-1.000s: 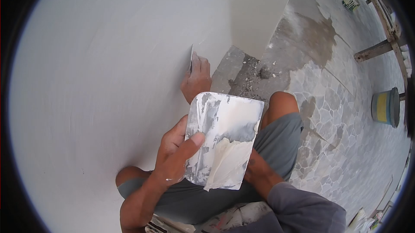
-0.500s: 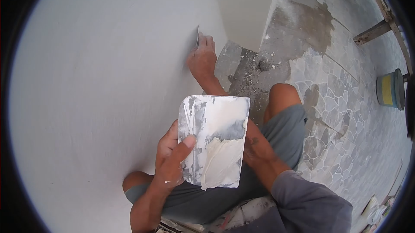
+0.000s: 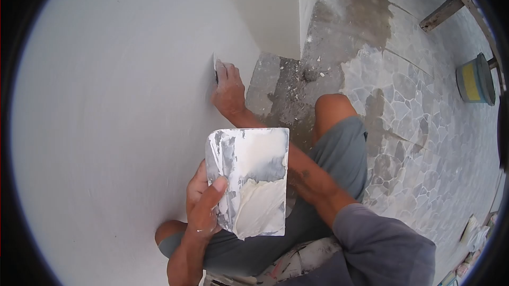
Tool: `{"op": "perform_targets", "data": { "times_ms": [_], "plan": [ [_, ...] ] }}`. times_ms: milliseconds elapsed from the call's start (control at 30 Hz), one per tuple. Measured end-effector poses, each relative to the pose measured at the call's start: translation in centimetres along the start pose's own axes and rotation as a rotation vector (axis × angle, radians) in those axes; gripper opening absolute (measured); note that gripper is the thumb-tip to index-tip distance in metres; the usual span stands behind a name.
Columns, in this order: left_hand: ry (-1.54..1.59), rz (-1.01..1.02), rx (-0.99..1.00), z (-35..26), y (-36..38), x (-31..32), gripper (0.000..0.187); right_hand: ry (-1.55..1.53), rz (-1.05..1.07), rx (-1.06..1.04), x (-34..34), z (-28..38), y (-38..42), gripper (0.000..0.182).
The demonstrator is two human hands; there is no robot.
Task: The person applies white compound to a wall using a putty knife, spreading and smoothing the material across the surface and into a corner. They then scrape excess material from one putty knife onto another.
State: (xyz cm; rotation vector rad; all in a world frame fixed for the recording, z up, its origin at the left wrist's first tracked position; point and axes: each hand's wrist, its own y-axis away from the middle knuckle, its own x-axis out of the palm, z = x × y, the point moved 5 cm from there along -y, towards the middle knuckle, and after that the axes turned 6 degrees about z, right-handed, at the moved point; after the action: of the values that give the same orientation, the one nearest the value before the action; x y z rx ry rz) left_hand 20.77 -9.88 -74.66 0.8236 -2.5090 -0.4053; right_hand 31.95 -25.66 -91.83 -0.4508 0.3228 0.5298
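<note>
Now the big white wall [image 3: 116, 100] fills the left side. The left hand [image 3: 204, 201] is low, near the person's lap. Its grip is closed on a flat metal plate [image 3: 249, 180], with the thumb on top and the fingers under the plate's left edge. The plate is smeared with grey and white, and a lump of soft white paste [image 3: 257, 206] sits on it just right of the thumb. Above and a little right of that grip, the right hand [image 3: 229, 92] reaches out to the wall. Its grip is closed on a small scraper blade [image 3: 215, 68], and the fingers press the blade flat against the wall. To the right of both hands is a bare knee in grey shorts [image 3: 339, 153]. Farther right lies the stone floor [image 3: 413, 127], and a blue and yellow bucket [image 3: 474, 80] stands well away from the hands.
</note>
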Motion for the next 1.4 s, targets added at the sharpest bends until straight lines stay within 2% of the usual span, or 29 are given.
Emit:
{"op": "perform_targets", "data": {
  "times_ms": [167,367,567,667,867,967,1067,1267,1400],
  "plan": [
    [-0.006,-0.062,-0.041,0.8,0.5,-0.7,0.053,-0.087,0.030,0.298,1.6,-6.9,-3.5,0.046],
    [-0.019,-0.066,-0.008,0.5,0.3,-0.7,0.055,-0.086,0.097,0.476,3.7,-12.9,-2.0,0.042],
    [0.006,-0.146,0.032,0.9,0.7,-1.3,0.055,-0.092,-0.214,0.117,4.1,-14.3,-2.9,0.049],
    [-0.007,-0.203,0.010,1.2,1.0,-1.7,0.058,-0.083,-0.217,0.053,4.2,-15.7,-3.7,0.051],
    [-0.084,-0.324,-0.034,1.8,1.2,-2.9,0.064,-0.067,-0.264,0.023,4.8,-16.4,-3.8,0.055],
    [-0.090,-0.334,-0.032,1.6,1.2,-2.8,0.065,-0.074,-0.312,0.034,5.1,-16.0,-3.0,0.047],
    [-0.100,-0.344,-0.030,1.7,1.5,-2.8,0.065,-0.045,-0.257,0.043,4.5,-16.5,-4.8,0.054],
    [-0.113,-0.378,-0.024,1.7,1.6,-3.2,0.065,-0.099,-0.286,0.008,4.2,-16.5,-4.0,0.049],
    [-0.115,-0.381,-0.014,2.0,1.6,-3.4,0.066,-0.092,-0.248,-0.022,3.7,-17.3,-4.1,0.051]
  ]
}}
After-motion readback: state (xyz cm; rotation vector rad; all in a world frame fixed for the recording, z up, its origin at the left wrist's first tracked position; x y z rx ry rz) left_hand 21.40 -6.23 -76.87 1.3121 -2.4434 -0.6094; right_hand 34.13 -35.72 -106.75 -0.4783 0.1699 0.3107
